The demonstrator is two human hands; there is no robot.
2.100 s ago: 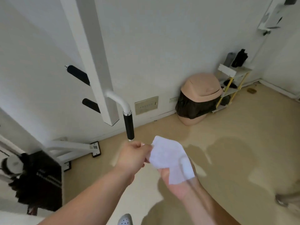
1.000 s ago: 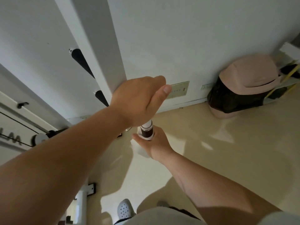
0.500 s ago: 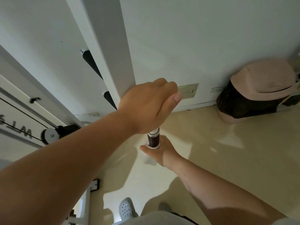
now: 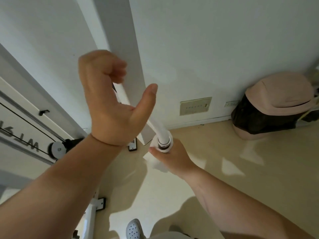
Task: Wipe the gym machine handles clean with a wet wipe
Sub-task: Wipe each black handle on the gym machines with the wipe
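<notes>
Right hand clamped on the wipe round the handle; left hand raised and free.

The handle hangs at the end of a bent white tube that comes off the white post, mid-scene above the beige floor. Only its chrome collar and a sliver of black grip show above the right fist. The wipe is wrapped round the grip under the curled fingers, and a loose corner sticks out to the left below the hand. The left hand is up, in front of the tube, thumb spread wide, fingers loosely curled and blurred, holding nothing; I cannot tell whether it touches the tube. At the far right, against the wall, stands a pink-lidded bin with a dark bag. A pulley sits at the left, and a grey shoe shows at the near edge.
</notes>
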